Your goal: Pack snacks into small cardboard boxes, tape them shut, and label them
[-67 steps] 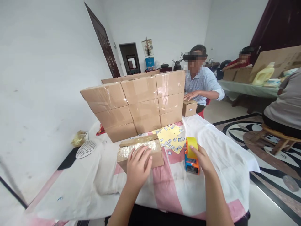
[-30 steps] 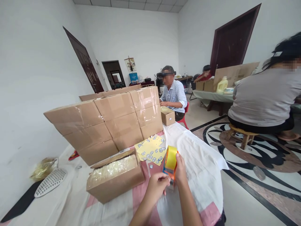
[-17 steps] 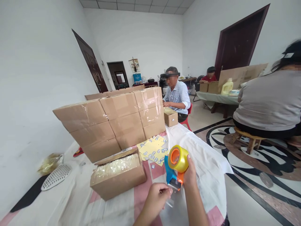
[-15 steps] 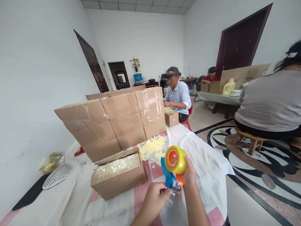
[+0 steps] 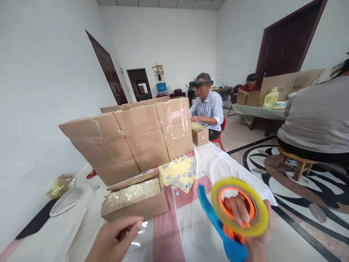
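Note:
My right hand (image 5: pixel 259 236) grips a tape dispenser (image 5: pixel 211 214) with a blue and orange body, its fingers showing through the orange hub. A roll of yellowish clear tape (image 5: pixel 216 203) is mounted on it. Thumb and forefinger of my left hand (image 5: pixel 116 236) are pinched on a clear strip of tape (image 5: pixel 140 234), just in front of an open cardboard box (image 5: pixel 144 209). Clear plastic packets (image 5: pixel 133 193) fill that box, and its rear flap stands up. How far the strip runs towards the roll is hard to see.
Behind the open box rises a stack of taped cartons (image 5: pixel 144 136). Yellow sheets with small stickers (image 5: pixel 178 173) lie beside it on the white and pink tablecloth (image 5: pixel 191 225). A white perforated piece (image 5: pixel 68 200) is at left. A co-worker (image 5: pixel 208 105) sits opposite by another box (image 5: pixel 200 134).
My hands have moved apart: the left went left to the open box with the tape end, while the right moved right and turned the dispenser, its roll now facing me.

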The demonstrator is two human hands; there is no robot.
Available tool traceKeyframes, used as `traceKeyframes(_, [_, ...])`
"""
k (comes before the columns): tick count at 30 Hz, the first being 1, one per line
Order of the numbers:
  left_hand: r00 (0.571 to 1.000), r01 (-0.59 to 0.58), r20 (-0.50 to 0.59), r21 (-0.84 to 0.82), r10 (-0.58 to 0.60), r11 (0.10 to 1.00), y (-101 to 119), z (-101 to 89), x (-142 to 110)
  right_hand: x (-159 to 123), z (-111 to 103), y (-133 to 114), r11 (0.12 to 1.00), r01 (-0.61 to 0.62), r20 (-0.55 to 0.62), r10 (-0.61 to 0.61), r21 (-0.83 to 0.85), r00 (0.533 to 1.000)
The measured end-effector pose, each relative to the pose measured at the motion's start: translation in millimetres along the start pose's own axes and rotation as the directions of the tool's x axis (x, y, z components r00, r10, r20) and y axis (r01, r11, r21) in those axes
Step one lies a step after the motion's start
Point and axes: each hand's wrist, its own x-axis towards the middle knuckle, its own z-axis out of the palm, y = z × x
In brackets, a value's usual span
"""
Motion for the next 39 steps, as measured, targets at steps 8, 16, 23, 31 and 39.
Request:
traceKeyframes(8, [0.867, 0.375, -0.128, -0.468, -0.481, 0.8, -15, -17.5, -4, 44, 24, 52, 0.941, -0.244, -0.291, 0.171, -0.237, 0.941])
traceKeyframes(16, [0.844, 0.345, -0.241, -0.438, -0.478, 0.83, -4, -22.0, 9, 45, 32, 48, 0.67, -0.255, -0.517, -0.224, -0.697, 0.826])
traceKeyframes(23, [0.98, 0.077, -0.146, -0.333, -0.132, 0.94, -12, 23.1, -28, -11, 117, -9, 0.799, 0.163, 0.296, 0.02, -0.579, 0.955])
traceKeyframes(31, [0.967, -0.192, -0.224, -0.338, 0.119, 0.921, -5, 44.6, -54, -41, 181, -18, 0.734, 0.248, 0.604, 0.267, -0.632, 0.751])
traceKeyframes(39, [0.994, 0.032, -0.083, -0.359, -0.067, 0.933, -17, 39.3, -52, -51, 186, -34, 0.588, 0.514, 0.722, 0.184, -0.625, 0.667])
